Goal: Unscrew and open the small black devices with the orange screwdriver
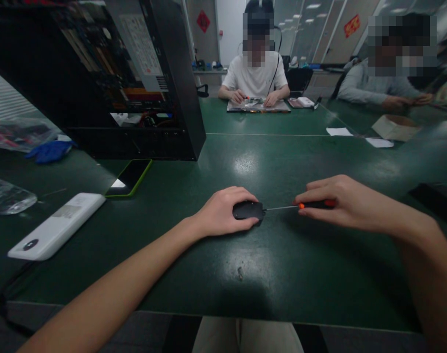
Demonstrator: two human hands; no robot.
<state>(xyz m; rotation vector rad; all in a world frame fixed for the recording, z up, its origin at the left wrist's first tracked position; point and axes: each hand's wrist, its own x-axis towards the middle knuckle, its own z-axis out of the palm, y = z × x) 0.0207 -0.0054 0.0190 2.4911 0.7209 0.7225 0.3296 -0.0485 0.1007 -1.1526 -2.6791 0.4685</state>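
My left hand [226,211] is closed around a black computer mouse [247,211] on the green table, thumb on the near side and fingers over the far side. My right hand [343,201] grips a screwdriver [317,204] by its black and red handle. The thin metal shaft points left, and its tip meets the right end of the mouse; whether it sits in a gap or on a screw is too small to tell. My fingers partly cover the mouse.
An open black computer case [142,142] stands at the back left. Near it lie a phone with a green edge [129,179], a white power bank-like device [61,225], a blue glove [50,151] and clear plastic [10,196]. Two people sit across; a cardboard box [394,127] stands right.
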